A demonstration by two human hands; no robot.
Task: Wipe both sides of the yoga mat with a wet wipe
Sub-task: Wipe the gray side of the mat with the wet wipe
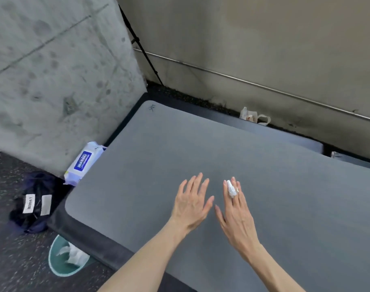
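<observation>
A grey yoga mat (158,161) lies flat on a black padded platform (89,237). My left hand (191,204) rests palm down on the mat near its middle, fingers straight and spread. My right hand (236,216) lies beside it, also palm down with straight fingers. A small crumpled white wet wipe (231,188) is pinched between two fingers of my right hand and shows on top of them. The two hands are close together, thumbs nearly meeting.
A pack of wet wipes (83,163) leans at the mat's left edge. A teal bin (64,258) with used wipes stands on the floor below the platform, next to a dark bundle (32,203). A second grey mat (53,81) leans upright on the left. A white bag (253,116) lies by the wall.
</observation>
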